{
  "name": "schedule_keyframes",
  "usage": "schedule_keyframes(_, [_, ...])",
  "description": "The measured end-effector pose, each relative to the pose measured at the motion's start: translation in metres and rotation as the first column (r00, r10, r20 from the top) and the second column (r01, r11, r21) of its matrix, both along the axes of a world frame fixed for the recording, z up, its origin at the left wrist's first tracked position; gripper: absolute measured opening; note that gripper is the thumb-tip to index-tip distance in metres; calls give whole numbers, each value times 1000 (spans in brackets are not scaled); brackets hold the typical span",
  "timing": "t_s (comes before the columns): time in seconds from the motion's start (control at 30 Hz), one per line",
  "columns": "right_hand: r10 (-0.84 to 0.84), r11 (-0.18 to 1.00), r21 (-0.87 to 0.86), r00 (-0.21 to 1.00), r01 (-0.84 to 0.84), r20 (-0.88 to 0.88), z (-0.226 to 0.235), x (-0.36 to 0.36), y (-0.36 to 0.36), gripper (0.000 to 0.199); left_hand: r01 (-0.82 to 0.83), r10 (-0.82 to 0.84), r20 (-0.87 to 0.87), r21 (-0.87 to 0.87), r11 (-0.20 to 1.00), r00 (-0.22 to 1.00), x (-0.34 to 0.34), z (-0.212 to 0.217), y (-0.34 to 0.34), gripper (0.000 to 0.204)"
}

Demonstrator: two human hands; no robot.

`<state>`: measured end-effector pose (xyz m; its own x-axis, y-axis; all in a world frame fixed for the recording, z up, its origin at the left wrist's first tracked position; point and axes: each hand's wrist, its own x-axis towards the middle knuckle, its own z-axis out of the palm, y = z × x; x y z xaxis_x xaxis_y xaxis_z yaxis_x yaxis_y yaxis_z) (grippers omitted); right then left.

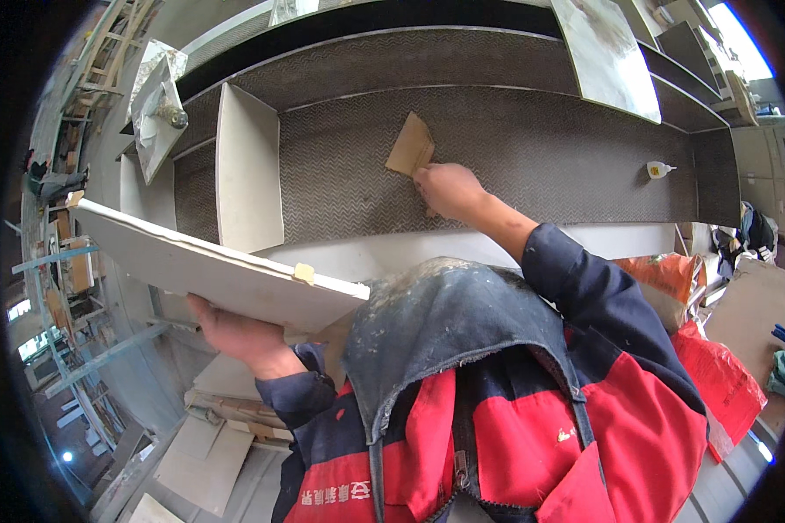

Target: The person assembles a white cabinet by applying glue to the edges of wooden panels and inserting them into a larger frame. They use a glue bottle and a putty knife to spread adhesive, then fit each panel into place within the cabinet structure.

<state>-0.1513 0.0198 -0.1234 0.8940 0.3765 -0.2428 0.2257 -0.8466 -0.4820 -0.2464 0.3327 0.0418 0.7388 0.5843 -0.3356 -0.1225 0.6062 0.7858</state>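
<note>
Left hand (235, 336) fingers hidden under the white board (209, 270); the tan card (410, 146) covers the right hand (449, 190) fingertips.

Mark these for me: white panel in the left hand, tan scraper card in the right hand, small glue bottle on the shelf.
white panel (209, 266), head view, middle of its top face.
tan scraper card (409, 146), head view, centre of the card.
glue bottle (658, 170), head view, on its body.
</note>
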Motion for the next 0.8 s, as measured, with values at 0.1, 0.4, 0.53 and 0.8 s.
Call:
schedule_keyframes(0.1, [-32,999,2,998,32,-61,1,9,4,21,-21,27,-58,103,994,998,-2,1,-5,62])
schedule_keyframes(0.4, [-529,802,171,813,573,-244,9,7,-47,25,-73,75,-51,37,997,996,-16,-1,12,61])
schedule_keyframes(0.53, [-509,635,328,698,700,-504,-19,-37,-40,24,-101,105,-59,66,993,993,-23,-9,18,62])
schedule_keyframes(0.8, [-301,401,619,735,675,-607,10,-26,7,17,-75,83,-94,85,994,992,-19,0,4,65])
